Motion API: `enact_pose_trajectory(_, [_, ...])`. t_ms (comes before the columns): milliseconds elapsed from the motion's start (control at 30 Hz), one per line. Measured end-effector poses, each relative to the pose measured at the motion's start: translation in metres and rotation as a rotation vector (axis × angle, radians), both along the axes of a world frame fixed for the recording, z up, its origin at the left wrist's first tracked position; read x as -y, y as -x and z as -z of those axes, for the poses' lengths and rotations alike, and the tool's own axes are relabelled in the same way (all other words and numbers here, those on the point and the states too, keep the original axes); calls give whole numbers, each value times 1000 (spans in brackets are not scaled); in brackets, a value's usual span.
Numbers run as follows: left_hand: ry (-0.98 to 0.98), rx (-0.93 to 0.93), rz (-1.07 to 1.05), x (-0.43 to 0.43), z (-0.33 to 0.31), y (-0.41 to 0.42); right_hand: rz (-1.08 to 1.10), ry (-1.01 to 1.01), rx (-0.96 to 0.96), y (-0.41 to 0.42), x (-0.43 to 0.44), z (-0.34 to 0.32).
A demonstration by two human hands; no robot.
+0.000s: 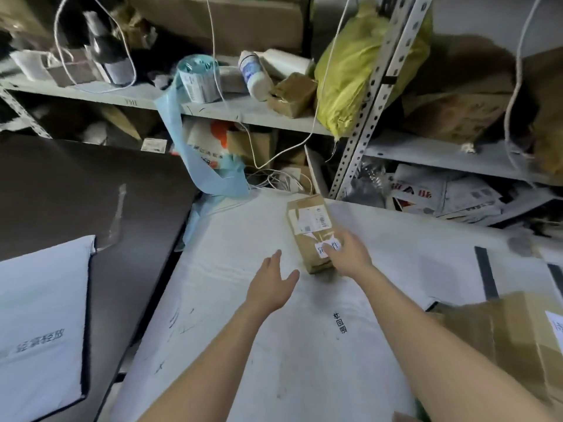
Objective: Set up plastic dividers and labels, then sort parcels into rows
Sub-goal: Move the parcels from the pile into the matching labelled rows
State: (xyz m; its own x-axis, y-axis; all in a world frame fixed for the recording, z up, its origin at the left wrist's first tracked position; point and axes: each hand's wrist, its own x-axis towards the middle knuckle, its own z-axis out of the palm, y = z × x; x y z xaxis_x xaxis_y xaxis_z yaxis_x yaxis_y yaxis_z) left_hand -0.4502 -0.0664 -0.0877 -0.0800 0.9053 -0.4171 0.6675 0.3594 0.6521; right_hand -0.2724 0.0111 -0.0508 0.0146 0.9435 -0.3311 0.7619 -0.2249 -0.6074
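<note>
A small brown cardboard parcel with a white shipping label is seen toward the far side of a white, scuffed tabletop sheet. Its near end is gripped by the right hand, with the thumb laid across a white sticker on top and the fingers curled round the right edge. Whether that end is lifted off the sheet cannot be told. The left hand is held just left of the parcel, apart from it, with fingers loosely spread and nothing held.

Behind the parcel, a grey perforated metal shelf upright is seen, with loose white cables lying at its foot. A pale blue backing strip hangs from a roll of labels on the shelf above, down to the sheet's far left corner. A yellow plastic bag is wedged against the upright. A larger brown cardboard box sits at the sheet's near right, and a white padded package lies on a dark board to the left.
</note>
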Motion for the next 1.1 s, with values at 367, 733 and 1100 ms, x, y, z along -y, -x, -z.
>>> enact_pose_trajectory(367, [-45,401,74,-59,49,18,376,81,-136,41,19,37])
enact_pose_trajectory(733, [-344,520,228,-37,-97,-24,530,-265,-162,6,81,-91])
enact_pose_trajectory(1100, [-544,527,450,83,-216,-161,620,-467,-179,-129,240,-202])
